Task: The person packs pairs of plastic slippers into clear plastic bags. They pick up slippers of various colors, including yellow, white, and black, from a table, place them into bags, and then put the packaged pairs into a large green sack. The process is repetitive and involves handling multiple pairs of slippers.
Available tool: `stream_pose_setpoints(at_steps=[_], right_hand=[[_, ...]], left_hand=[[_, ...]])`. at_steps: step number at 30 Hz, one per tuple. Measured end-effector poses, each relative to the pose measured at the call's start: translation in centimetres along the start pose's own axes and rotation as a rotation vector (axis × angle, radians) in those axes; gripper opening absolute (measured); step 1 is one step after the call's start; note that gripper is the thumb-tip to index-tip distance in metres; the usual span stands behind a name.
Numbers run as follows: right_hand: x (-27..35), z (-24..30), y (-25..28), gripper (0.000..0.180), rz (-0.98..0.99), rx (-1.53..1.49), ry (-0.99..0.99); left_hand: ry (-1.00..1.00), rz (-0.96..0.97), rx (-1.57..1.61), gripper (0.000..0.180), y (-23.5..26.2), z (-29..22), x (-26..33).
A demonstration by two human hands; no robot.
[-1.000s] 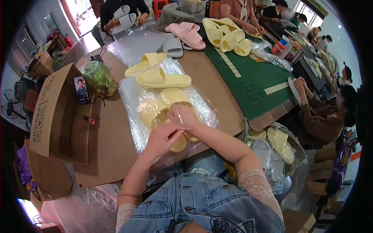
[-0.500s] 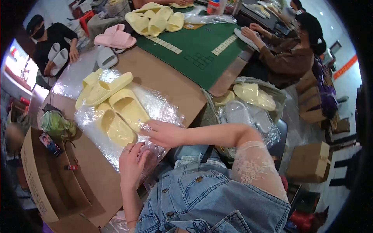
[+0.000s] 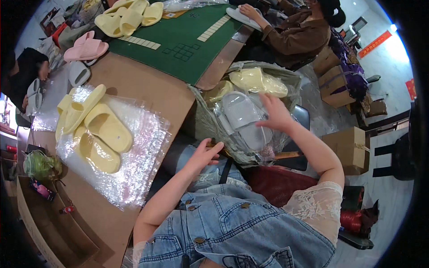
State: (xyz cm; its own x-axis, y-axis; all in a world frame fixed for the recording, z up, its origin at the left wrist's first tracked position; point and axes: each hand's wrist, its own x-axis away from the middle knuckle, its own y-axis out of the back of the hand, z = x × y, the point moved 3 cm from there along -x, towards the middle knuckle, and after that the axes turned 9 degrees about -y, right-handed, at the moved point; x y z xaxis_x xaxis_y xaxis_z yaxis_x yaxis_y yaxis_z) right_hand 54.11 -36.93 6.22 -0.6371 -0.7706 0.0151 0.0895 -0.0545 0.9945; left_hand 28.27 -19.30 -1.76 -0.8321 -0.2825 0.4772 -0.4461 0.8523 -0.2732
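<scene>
My right hand [image 3: 278,115] is open, fingers spread, at the right side of a pair of grey slippers [image 3: 240,108] in clear plastic. Whether it touches them I cannot tell. They lie in a large open sack [image 3: 199,127] beside the table, with bagged yellow slippers [image 3: 254,80] behind them. By the sack's near left rim, my left hand [image 3: 204,157] is held with its fingers bent and apart, nothing in it. On the table, several loose yellow slippers [image 3: 109,125] rest on clear plastic bags [image 3: 145,134].
The brown tabletop [image 3: 149,82] carries pink slippers [image 3: 86,50], a green mat [image 3: 187,33] and more yellow slippers [image 3: 129,18]. An open cardboard box [image 3: 49,223] stands front left. A co-worker in brown [image 3: 290,35] sits beyond the sack; another person [image 3: 27,67] is far left.
Both hands have left the plastic bag by the yellow slippers and moved right, the right one to the sack, the left one near its rim. The view has turned right.
</scene>
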Motion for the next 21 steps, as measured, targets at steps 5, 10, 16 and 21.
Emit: stream_pose_setpoints(at_steps=[5,10,16,21], right_hand=[[-0.9,3.3,-6.1,0.13,0.202,0.11,0.214],[-1.1,5.4,-8.9,0.134,0.194,0.186,0.132],[-0.3,6.6,-11.0,0.123,0.144,0.387,0.023],[-2.5,5.7,-11.1,0.116,0.015,0.445,-0.061]], left_hand=[[0.021,-0.014,-0.168,0.069,-3.2,3.8,-5.6],[-0.295,-0.226,-0.322,0.049,-1.1,10.9,-7.9],[-0.524,-0.064,-0.31,0.037,-2.3,5.2,-3.0],[-0.299,0.009,0.009,0.036,-4.5,-3.2,2.4]])
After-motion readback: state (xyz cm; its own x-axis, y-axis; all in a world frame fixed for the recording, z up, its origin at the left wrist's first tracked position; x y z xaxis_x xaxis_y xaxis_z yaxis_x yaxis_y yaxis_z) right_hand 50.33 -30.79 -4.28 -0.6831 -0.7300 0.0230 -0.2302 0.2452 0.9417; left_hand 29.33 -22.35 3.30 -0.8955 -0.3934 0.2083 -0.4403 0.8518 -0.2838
